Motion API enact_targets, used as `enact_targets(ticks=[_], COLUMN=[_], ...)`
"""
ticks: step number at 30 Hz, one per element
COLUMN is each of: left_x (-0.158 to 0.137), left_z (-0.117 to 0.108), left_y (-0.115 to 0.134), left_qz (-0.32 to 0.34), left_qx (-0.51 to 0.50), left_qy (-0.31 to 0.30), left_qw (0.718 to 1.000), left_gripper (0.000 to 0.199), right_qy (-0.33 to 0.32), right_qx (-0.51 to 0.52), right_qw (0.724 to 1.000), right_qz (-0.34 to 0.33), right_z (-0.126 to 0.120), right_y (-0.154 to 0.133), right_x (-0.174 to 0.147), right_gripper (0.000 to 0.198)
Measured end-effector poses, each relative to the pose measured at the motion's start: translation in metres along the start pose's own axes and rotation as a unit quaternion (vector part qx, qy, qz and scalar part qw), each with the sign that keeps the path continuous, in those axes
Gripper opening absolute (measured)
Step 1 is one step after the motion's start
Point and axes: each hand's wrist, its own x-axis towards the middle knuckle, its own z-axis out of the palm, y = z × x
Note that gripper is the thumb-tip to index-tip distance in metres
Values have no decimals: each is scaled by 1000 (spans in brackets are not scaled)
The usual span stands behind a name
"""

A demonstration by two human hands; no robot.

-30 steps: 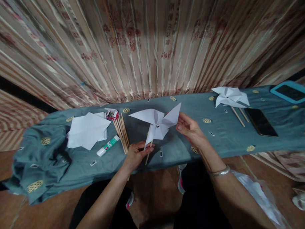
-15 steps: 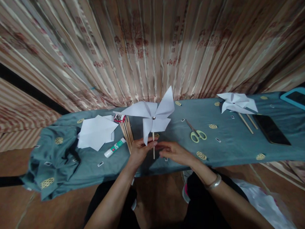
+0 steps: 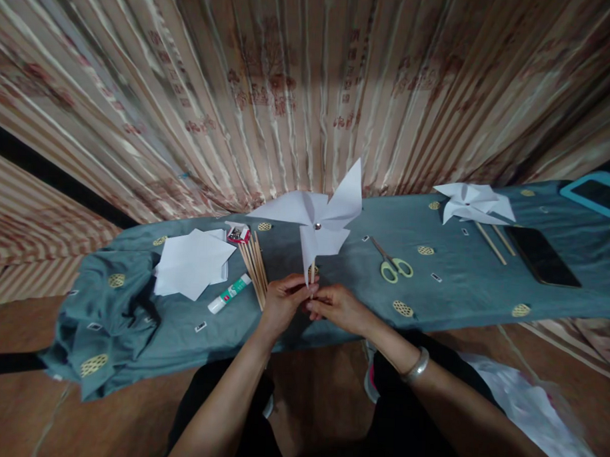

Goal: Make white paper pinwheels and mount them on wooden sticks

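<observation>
A white paper pinwheel [image 3: 325, 219] with a silver pin at its centre stands upright on a thin wooden stick, in front of me. My left hand [image 3: 285, 301] is closed around the stick just below the paper blades. Close against it, my right hand [image 3: 335, 306] pinches the lower part of the stick, which the fingers mostly hide. Left of my left hand lie several wooden sticks [image 3: 253, 267], a small red and white box of pins [image 3: 238, 233] and a glue stick [image 3: 229, 294].
White paper sheets [image 3: 194, 261] lie at the left of the cloth-covered table [image 3: 332, 323]. Scissors with green handles [image 3: 394, 266] lie right of the hands. Farther right are finished-looking pinwheels [image 3: 473, 203], a black phone [image 3: 543, 257] and a blue-framed device [image 3: 596, 195]. A curtain [image 3: 310, 89] hangs behind.
The pinwheel has moved slightly right and up. My right hand has come in from beside the stick and closed on its lower part next to my left hand.
</observation>
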Motion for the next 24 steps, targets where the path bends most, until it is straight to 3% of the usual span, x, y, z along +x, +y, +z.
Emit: enact_targets(ticks=[4, 6, 9, 11, 15, 24], left_x=[0, 0, 0, -1, -2, -1], left_z=[-3, -4, -4, -2, 0, 0], left_y=[1, 0, -3, -6, -8, -5], left_qz=[10, -1, -17, -21, -25, -14], left_qx=[2, 1, 8, 14, 17, 14], left_qy=[7, 10, 8, 0, -14, -12], left_qw=[1000, 1000, 1000, 1000, 999, 1000], left_gripper=[27, 27, 28, 29, 29, 25], right_qy=[9, 85, 283, 324, 291, 224], right_qx=[-46, -95, -213, -293, -380, -395], right_qw=[999, 992, 930, 886, 850, 867], right_qz=[-15, -12, -95, -160, -221, -207], right_z=[-36, -58, -78, -79, -69, -55], right_y=[-12, -15, -16, -16, -17, -18], right_x=[-7, -10, -13, -13, -10, -15], right_gripper=[34, 39, 43, 53, 59, 45])
